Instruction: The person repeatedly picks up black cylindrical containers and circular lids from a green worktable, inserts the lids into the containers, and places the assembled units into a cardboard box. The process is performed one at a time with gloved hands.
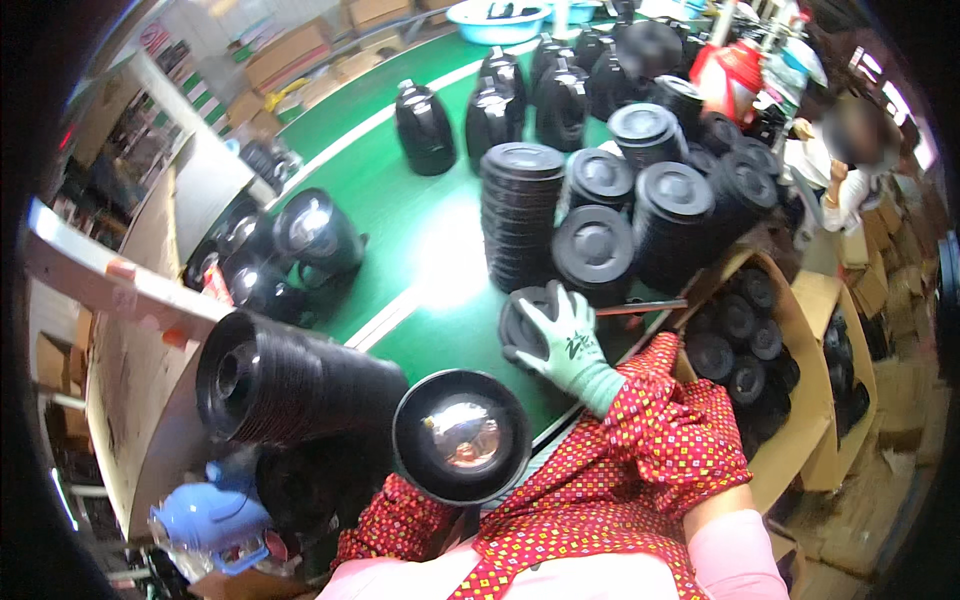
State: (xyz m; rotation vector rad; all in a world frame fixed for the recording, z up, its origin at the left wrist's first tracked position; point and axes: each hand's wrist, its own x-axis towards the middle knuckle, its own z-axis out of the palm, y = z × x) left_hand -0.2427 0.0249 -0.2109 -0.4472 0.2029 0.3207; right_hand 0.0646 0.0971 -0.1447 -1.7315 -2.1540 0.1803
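My right hand [567, 345], in a pale green glove, has its fingers spread over the rim and top of a black round lid [515, 325] at the table's near edge. In front of my body, a hollow black dome-shaped shell [460, 436] faces up with its open mouth and shiny inside. My left sleeve [400, 520] runs up behind this shell, which hides my left hand and its fingers. Just beyond my right hand stand stacks of black round lids [522, 200]. A long, leaning stack of nested black parts [300, 380] lies to the left of the shell.
Black bottle-shaped housings [425, 130] stand on the green table [350, 160]. More shiny black shells [318, 235] lie at the left. Open cartons [800, 400] with black parts stand at right, a blue jug [212, 520] at lower left. Another person [850, 190] is at the far right.
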